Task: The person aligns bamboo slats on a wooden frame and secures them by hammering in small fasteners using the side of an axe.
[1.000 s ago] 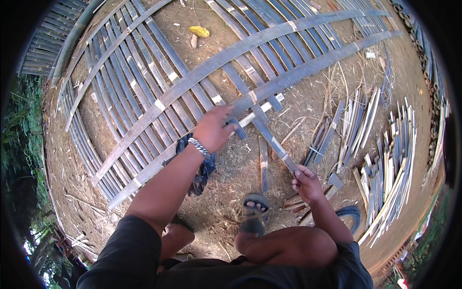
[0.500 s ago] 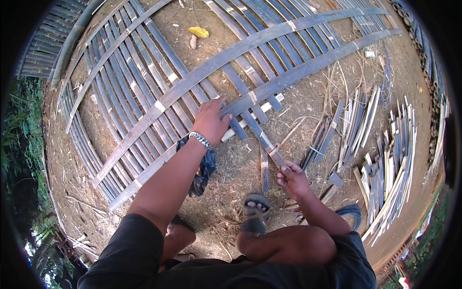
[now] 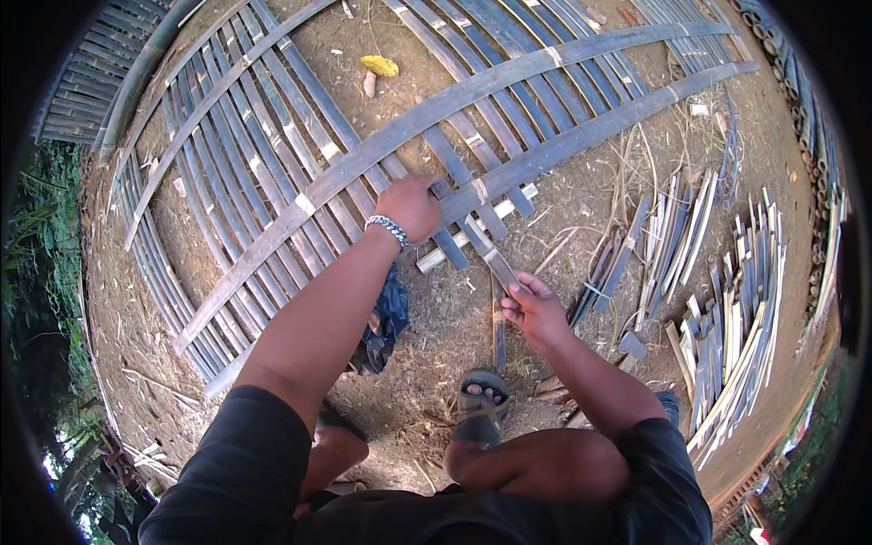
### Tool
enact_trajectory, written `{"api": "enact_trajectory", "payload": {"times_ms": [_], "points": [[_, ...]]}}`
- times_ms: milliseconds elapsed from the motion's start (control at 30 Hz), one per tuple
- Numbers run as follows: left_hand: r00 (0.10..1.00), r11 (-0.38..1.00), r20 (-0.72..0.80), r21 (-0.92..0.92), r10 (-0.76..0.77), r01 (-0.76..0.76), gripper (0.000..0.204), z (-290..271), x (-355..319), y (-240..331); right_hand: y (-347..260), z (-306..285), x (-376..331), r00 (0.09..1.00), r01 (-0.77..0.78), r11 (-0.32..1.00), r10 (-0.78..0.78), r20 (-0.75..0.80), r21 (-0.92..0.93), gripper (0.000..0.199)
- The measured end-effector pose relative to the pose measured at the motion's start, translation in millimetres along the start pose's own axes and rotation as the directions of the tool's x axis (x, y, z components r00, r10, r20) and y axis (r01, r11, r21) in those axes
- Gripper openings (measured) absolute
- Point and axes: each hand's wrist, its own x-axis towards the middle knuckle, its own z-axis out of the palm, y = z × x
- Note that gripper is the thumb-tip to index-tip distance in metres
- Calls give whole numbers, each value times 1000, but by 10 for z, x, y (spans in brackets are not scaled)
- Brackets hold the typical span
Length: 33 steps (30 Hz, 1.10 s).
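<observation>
A lattice of dark bamboo slats lies on the ground ahead of me, its crosswise slats [image 3: 400, 136] passing over the lengthwise ones. My left hand [image 3: 409, 209], with a chain bracelet at the wrist, is closed at the left end of the nearest crosswise slat [image 3: 563, 150]; its fingertips are partly hidden. My right hand [image 3: 534, 309] pinches a short bamboo strip [image 3: 490, 256] between thumb and fingers. The strip slants up and left to this slat's near edge. Whether its far end passes beneath the slat I cannot tell.
A black plastic bag [image 3: 386, 318] lies beneath my left forearm. Bundled bamboo strips [image 3: 749, 300], a tied bunch [image 3: 613, 268] and a hatchet-like tool head [image 3: 632, 345] lie to the right. One loose strip [image 3: 499, 327] rests near my sandalled foot [image 3: 481, 400]. A yellow leaf [image 3: 379, 65] lies beyond.
My right hand has moved up and left with the strip, so less of it shows before the slat. My left hand has shifted slightly up and right, its fingers more curled.
</observation>
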Motion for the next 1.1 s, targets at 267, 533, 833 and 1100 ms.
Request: {"api": "enact_trajectory", "payload": {"times_ms": [267,533,833,1100], "points": [[978,907,-87,-396,-190,141,47,-45,267,-175,-221,409,156,946,285,652,-311,95,-703,58],[940,913,-269,-399,-211,91,51,102,269,-275,-355,630,143,820,341,183,-537,197,-922,49],[913,789,-247,-604,-325,117,53,98,33,30,-339,719,337,700,362,54,-675,233,-931,41],[936,802,-278,-597,-217,9,56,309,-77,18,-379,836,482,626,448,-16,-708,327,-894,39]]}}
